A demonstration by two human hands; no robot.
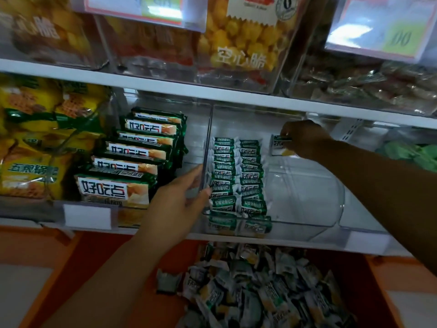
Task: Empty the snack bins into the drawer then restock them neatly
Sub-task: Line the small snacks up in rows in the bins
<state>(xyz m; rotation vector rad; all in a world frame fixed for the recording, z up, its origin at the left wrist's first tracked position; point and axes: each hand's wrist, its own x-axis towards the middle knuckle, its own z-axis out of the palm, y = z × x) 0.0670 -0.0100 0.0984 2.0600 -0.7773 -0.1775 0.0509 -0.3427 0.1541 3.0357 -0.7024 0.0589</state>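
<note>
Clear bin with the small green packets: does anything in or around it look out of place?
Nothing looks damaged. In the bin two rows stand neat; the right hand holds one packet alone at the back. In the drawer below, a stray packet lies apart, left of the jumbled pile.

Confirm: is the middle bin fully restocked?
No, the bin holds just two rows of packets at its left; the right hand pinches another packet.
</note>
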